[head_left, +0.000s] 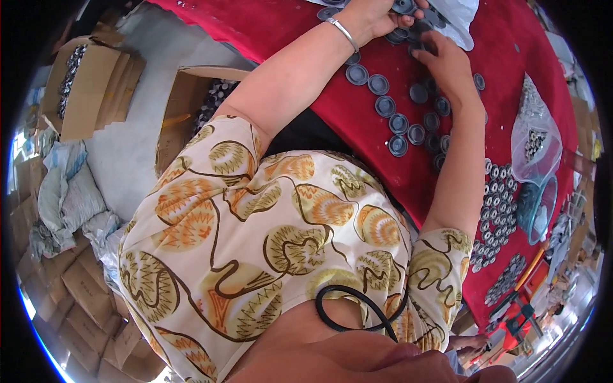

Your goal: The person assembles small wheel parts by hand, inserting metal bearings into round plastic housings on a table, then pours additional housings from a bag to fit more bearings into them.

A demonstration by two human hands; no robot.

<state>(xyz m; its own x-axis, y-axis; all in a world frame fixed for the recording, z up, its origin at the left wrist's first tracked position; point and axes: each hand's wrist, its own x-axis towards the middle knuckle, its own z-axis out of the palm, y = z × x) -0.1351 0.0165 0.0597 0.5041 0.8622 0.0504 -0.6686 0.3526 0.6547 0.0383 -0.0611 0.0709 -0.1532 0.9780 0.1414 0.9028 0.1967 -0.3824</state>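
Observation:
My left hand [375, 18], with a silver bangle at its wrist, is at the top of the view, closed on a grey round cap [405, 6]. My right hand [449, 65] reaches over the red cloth, thumb and fingers bent but apart, close to more grey caps. A white plastic bag [457, 24] with grey caps at its mouth lies just beyond both hands. Toward me, several similar caps [385, 106] with raised rings lie in loose rows on the red-covered table [357, 133].
Right of my right arm are a clear bag of small metal parts [535, 131], rows of small ringed parts [497, 204] and a teal basket [536, 207]. An open carton of small parts [185, 96] stands left of the table. Sacks [70, 188] and stacked cartons [89, 287] are farther left.

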